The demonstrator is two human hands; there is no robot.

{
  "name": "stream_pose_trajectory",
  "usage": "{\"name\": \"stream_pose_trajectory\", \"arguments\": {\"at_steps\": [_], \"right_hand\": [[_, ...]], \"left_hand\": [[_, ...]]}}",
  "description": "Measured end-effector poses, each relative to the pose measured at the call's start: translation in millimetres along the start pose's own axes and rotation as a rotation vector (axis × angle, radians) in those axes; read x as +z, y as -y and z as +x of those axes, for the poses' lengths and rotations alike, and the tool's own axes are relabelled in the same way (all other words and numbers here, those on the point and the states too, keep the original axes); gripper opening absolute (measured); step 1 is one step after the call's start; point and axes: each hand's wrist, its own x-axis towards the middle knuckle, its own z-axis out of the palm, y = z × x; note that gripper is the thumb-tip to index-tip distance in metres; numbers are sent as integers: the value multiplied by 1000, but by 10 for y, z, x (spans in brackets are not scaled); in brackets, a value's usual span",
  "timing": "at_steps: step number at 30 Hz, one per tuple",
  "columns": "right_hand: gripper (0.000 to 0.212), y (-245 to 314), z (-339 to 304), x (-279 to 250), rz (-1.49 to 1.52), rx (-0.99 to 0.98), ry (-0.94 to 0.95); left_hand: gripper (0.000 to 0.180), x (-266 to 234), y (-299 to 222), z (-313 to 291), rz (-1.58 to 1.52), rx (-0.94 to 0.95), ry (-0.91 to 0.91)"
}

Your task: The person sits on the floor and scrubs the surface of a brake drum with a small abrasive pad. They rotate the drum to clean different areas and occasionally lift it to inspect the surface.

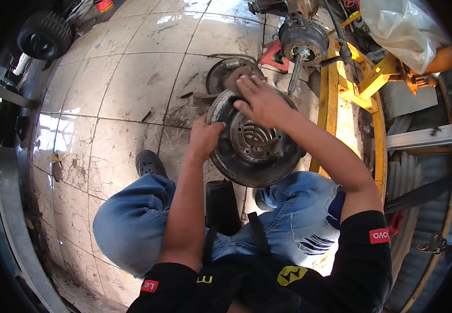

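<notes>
A dark, round brake drum (254,169) is tilted up in front of me between my knees, its bolt holes and centre opening facing me. My left hand (205,136) is closed on its left edge, thumb over the face. At the far upper rim is my right hand (261,101), its fingers laid over a brown, flat piece (235,79) that looks like sandpaper and presses against the rim. Part of that piece is hidden under the fingers. Just beyond the drum, a round brake backing plate (216,78) lies on the tiles.
An axle hub with a protruding shaft (301,47) stands at the far right, near a red stand (274,56). A yellow metal frame (329,99) runs along my right. At far left are a tyre (43,36) and a grey metal beam (14,219). Cracked tiles (116,135) cover the floor.
</notes>
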Motion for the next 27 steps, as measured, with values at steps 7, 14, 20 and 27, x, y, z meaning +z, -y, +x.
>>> {"name": "stream_pose_trajectory", "arguments": {"at_steps": [7, 14, 20, 27], "right_hand": [[61, -127, 31, -9, 76, 46, -37], [63, -267, 53, 47, 111, 101, -48], [64, -137, 22, 6, 125, -120, -44], [67, -85, 32, 50, -125, -174, -118]], "left_hand": [[37, 44, -130, -54, -61, -28, 6], [35, 93, -157, -85, -27, -41, -12], [36, -5, 8, 19, -66, -26, -17], [35, 18, -10, 12, -16, -3, -20]]}}
